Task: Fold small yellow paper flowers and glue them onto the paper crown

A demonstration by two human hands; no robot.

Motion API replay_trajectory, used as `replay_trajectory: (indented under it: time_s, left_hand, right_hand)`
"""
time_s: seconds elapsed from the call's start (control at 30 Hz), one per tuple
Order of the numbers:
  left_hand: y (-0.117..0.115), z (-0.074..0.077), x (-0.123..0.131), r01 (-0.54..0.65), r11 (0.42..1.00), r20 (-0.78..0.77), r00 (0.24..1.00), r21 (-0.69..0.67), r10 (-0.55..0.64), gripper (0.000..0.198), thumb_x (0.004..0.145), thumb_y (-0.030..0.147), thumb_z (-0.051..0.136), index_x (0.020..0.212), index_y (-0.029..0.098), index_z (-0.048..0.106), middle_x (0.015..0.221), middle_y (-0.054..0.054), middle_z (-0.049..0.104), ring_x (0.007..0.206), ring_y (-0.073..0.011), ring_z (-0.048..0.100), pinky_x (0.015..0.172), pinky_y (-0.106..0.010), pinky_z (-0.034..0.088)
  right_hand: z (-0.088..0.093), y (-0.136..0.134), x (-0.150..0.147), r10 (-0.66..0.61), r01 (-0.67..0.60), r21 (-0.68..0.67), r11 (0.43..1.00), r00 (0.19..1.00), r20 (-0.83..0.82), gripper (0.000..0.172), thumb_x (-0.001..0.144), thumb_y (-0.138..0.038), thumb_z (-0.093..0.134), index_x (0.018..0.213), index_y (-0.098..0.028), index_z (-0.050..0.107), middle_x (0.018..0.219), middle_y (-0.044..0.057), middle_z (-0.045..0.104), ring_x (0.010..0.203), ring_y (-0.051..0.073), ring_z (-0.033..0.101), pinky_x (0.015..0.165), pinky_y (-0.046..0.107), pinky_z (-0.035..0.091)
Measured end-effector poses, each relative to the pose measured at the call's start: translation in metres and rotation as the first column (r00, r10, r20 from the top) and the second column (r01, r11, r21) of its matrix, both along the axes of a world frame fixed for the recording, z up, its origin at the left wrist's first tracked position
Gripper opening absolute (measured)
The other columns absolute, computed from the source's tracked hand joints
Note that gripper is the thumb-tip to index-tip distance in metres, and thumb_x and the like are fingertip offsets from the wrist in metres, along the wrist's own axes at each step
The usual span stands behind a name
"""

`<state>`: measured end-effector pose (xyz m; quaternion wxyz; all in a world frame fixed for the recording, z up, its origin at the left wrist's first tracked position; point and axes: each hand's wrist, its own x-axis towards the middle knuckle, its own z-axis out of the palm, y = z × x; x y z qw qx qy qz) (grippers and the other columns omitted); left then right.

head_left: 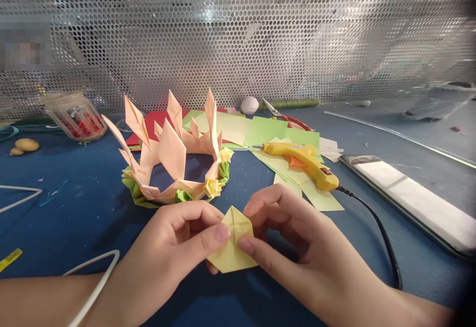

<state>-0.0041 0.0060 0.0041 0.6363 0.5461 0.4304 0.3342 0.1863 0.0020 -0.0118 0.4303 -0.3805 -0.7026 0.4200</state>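
Note:
A small folded piece of yellow paper (234, 260) is held up between both hands, its pointed tip upward and creases running down its face. My left hand (174, 247) pinches its left side, thumb on the front and fingers behind. On the right edge, the thumb of my right hand (297, 247) presses the paper while the other fingers curl beside it. Just beyond the hands stands a paper crown (173, 153) with tall peach points. Yellow paper flowers (212, 187) and green paper leaves (183, 196) sit around its base.
A yellow glue gun (305, 156) lies on green paper sheets (269, 131), its black cord (375, 223) trailing rightward. Red-handled scissors (286, 117) rest behind. A phone (412, 198) lies at right, a glass jar (76, 116) at left. White cable (98, 287) crosses near my left wrist.

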Motion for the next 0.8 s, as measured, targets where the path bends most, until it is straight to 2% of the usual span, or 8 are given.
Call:
replay_trajectory:
  time_s: [0.07, 0.17, 0.27, 0.37, 0.5, 0.6, 0.7, 0.8]
  left_hand:
    - [0.000, 0.000, 0.001, -0.029, 0.999, -0.019, 0.999, -0.024, 0.029, 0.023, 0.080, 0.035, 0.075, 0.068, 0.020, 0.065, 0.063, 0.004, 0.061, 0.063, -0.0133, 0.059, 0.060, -0.021, 0.051]
    - [0.002, 0.002, 0.003, -0.066, 0.998, -0.069, 0.995, 0.004, 0.066, 0.023, 0.078, 0.041, 0.076, 0.075, 0.020, 0.070, 0.063, 0.002, 0.065, 0.065, -0.0178, 0.064, 0.060, -0.026, 0.054]
    - [0.004, 0.004, 0.004, -0.077, 0.997, -0.095, 0.992, 0.031, 0.080, 0.026, 0.077, 0.045, 0.075, 0.083, 0.020, 0.073, 0.063, 0.001, 0.067, 0.067, -0.0200, 0.067, 0.061, -0.028, 0.055]
    - [0.005, 0.004, 0.004, -0.079, 0.996, -0.097, 0.992, 0.030, 0.082, 0.027, 0.077, 0.045, 0.075, 0.088, 0.021, 0.074, 0.063, 0.001, 0.068, 0.067, -0.0202, 0.068, 0.060, -0.027, 0.056]
    - [0.000, -0.001, 0.002, -0.066, 0.997, -0.060, 0.996, -0.037, 0.063, 0.021, 0.077, 0.039, 0.077, 0.089, 0.021, 0.074, 0.064, 0.003, 0.068, 0.062, -0.0169, 0.066, 0.056, -0.024, 0.055]
    - [-0.004, -0.005, -0.001, -0.011, 0.994, 0.020, 1.000, -0.104, 0.013, 0.010, 0.079, 0.028, 0.077, 0.087, 0.023, 0.072, 0.067, 0.006, 0.068, 0.059, -0.0101, 0.062, 0.057, -0.017, 0.054]
    - [-0.003, -0.006, -0.002, 0.005, 0.992, 0.099, 0.995, -0.127, 0.007, 0.008, 0.080, 0.019, 0.077, 0.080, 0.022, 0.070, 0.067, 0.009, 0.069, 0.058, -0.0056, 0.061, 0.057, -0.012, 0.053]
    - [0.000, -0.006, -0.001, -0.038, 0.990, 0.146, 0.988, -0.135, 0.057, 0.019, 0.074, 0.013, 0.083, 0.071, 0.020, 0.065, 0.061, 0.009, 0.070, 0.055, -0.0046, 0.064, 0.055, -0.008, 0.052]
  right_hand:
    - [0.002, 0.000, 0.000, 0.005, -0.006, 0.028, 1.000, 1.000, 0.023, 0.016, 0.086, -0.010, 0.059, 0.087, -0.026, 0.053, 0.072, -0.007, 0.065, 0.063, 0.008, 0.062, 0.061, 0.013, 0.053]
    - [0.003, -0.001, 0.003, 0.020, -0.038, 0.157, 0.987, 0.994, 0.110, 0.018, 0.086, -0.007, 0.058, 0.083, -0.024, 0.059, 0.072, -0.007, 0.067, 0.062, 0.005, 0.062, 0.060, 0.009, 0.051]
    - [0.003, -0.003, 0.005, 0.032, -0.078, 0.284, 0.956, 0.986, 0.165, 0.021, 0.087, -0.003, 0.058, 0.088, -0.024, 0.061, 0.077, -0.007, 0.068, 0.066, 0.004, 0.063, 0.066, 0.006, 0.050]
    - [-0.003, -0.006, 0.006, 0.036, -0.089, 0.340, 0.936, 0.987, 0.157, 0.023, 0.090, -0.005, 0.059, 0.097, -0.026, 0.056, 0.082, -0.009, 0.068, 0.069, 0.003, 0.064, 0.069, 0.005, 0.051]
    - [-0.011, -0.007, 0.004, -0.037, -0.006, 0.349, 0.937, 0.992, 0.118, 0.027, 0.091, -0.010, 0.061, 0.106, -0.030, 0.050, 0.085, -0.009, 0.067, 0.070, 0.005, 0.066, 0.069, 0.008, 0.054]
    - [-0.010, -0.005, 0.004, -0.122, 0.066, 0.401, 0.914, 0.986, 0.114, 0.021, 0.091, -0.012, 0.062, 0.100, -0.029, 0.053, 0.092, -0.005, 0.067, 0.081, 0.008, 0.068, 0.073, 0.011, 0.056]
    - [-0.004, -0.003, 0.005, -0.151, 0.032, 0.522, 0.852, 0.971, 0.186, 0.013, 0.092, -0.013, 0.063, 0.089, -0.026, 0.060, 0.101, 0.000, 0.065, 0.093, 0.010, 0.068, 0.082, 0.013, 0.056]
    - [-0.002, -0.003, 0.006, -0.125, -0.056, 0.596, 0.801, 0.958, 0.259, 0.009, 0.090, -0.031, 0.071, 0.085, -0.025, 0.067, 0.107, 0.006, 0.063, 0.101, 0.016, 0.067, 0.088, 0.020, 0.057]
